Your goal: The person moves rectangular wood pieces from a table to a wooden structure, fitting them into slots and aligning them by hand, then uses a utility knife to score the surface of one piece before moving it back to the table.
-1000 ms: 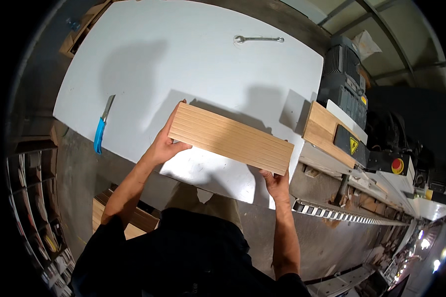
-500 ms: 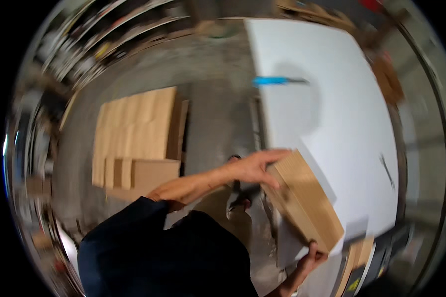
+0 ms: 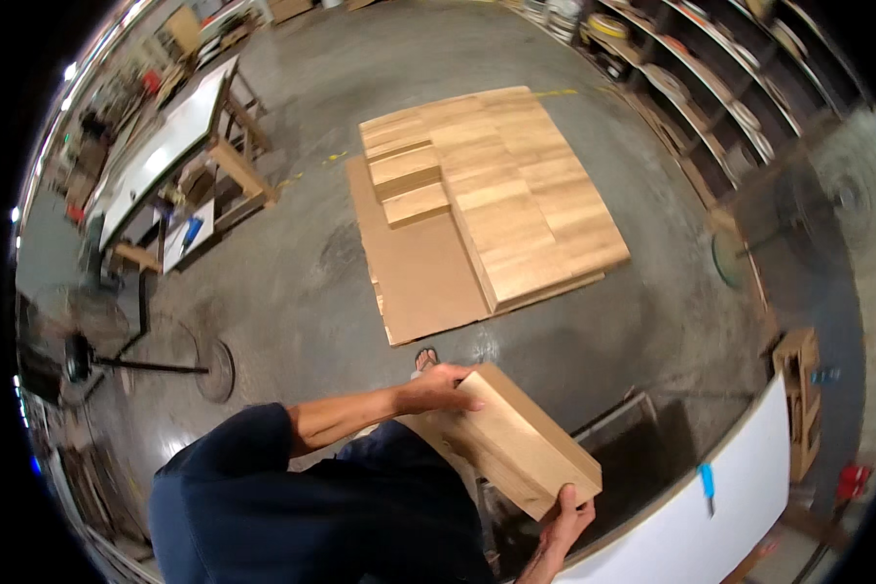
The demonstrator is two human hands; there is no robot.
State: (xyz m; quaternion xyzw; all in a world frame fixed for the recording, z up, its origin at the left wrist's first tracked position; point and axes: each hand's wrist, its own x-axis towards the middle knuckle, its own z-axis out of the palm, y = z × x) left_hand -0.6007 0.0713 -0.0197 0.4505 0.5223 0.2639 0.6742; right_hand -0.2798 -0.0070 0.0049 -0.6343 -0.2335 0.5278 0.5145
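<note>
Between my two hands I hold a long, box-shaped piece of light wood (image 3: 528,440), tilted, above the floor in front of my body. My left hand (image 3: 440,389) grips its far left end, thumb on the upper face and the other fingers partly hidden. The near right end is held by my right hand (image 3: 566,524), fingers curled around the corner. Ahead on the floor lies a low stack of similar wooden pieces (image 3: 516,185), closely packed on a cardboard sheet (image 3: 423,268). Several at the stack's left side form a stepped edge.
A white-topped table (image 3: 681,530) stands at my lower right, carrying a blue-handled tool (image 3: 707,482). Wooden crates (image 3: 798,399) stand behind it. A pedestal fan (image 3: 156,367) and another white worktable (image 3: 165,146) are at left; shelves (image 3: 696,83) line the far right.
My body and view have turned left, away from the white table toward the stack. The wooden piece has moved with both hands from over that table to over the floor.
</note>
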